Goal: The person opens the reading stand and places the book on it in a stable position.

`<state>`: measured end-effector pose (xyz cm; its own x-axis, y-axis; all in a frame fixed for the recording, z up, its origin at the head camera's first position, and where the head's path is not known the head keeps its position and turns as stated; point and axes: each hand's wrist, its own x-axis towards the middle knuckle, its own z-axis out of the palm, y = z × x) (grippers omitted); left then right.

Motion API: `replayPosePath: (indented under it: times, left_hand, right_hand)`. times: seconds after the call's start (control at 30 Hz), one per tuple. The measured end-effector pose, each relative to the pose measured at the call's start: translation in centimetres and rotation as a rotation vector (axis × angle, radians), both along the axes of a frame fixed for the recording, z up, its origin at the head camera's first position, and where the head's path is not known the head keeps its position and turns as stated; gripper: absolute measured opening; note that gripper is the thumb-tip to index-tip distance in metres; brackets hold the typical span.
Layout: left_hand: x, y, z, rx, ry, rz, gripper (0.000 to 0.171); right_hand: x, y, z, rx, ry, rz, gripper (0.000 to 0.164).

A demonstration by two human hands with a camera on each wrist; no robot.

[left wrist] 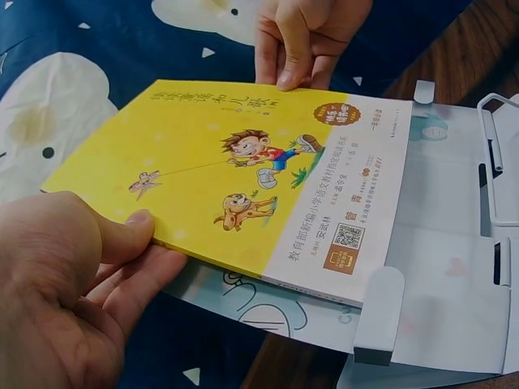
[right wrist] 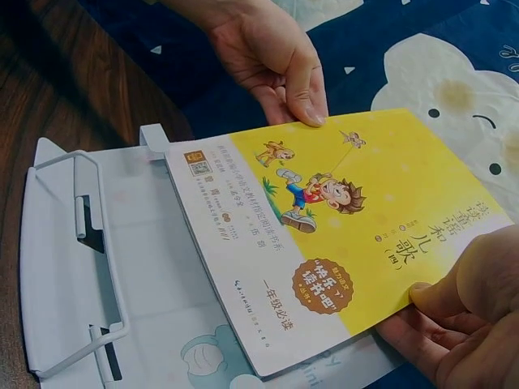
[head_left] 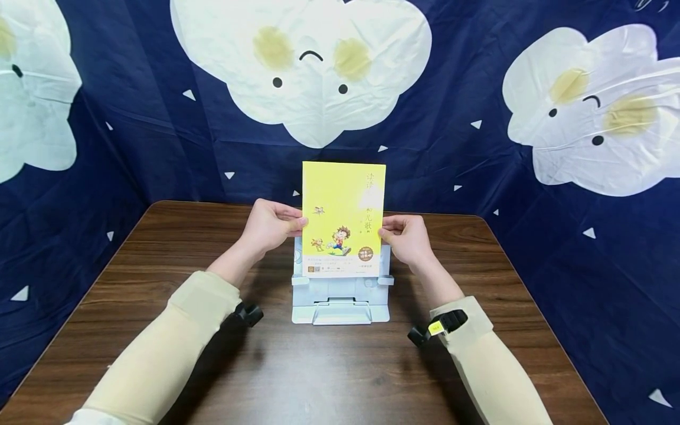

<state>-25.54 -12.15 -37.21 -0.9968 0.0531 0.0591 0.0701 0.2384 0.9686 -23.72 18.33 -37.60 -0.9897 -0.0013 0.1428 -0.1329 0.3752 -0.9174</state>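
Observation:
A yellow children's book [head_left: 340, 200] with a white lower band and a cartoon boy on its cover stands upright in front of a pale blue book stand [head_left: 340, 292]. My left hand [head_left: 272, 225] pinches the book's left edge, thumb on the cover and fingers behind. On the opposite edge my right hand [head_left: 408, 237] pinches it the same way. In the left wrist view the book [left wrist: 243, 178] lies close over the stand's back panel, its lower edge near a white clip [left wrist: 379, 312]. The stand's wire bracket [right wrist: 117, 267] shows in the right wrist view.
The stand rests on a dark wooden table [head_left: 340, 378]. Behind and beside the table hangs a navy cloth [head_left: 159, 147] printed with white clouds. Black wrist cameras [head_left: 249, 314] are strapped over both sleeves [head_left: 467, 330].

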Motion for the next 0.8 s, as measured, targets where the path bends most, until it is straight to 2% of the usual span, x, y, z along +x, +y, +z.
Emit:
replayPosePath:
  times: [0.53,0.8]
  left_hand:
    - [0.5,0.1,-0.8,-0.066,0.026,-0.002,0.021]
    - [0.8,0.0,-1.2,-0.123,0.026,-0.005,0.024]
  right_hand:
    - [0.6,0.1,-0.4,0.012,-0.047,-0.019,0.023]
    - [0.6,0.4,-1.1,0.061,-0.023,-0.022,0.021]
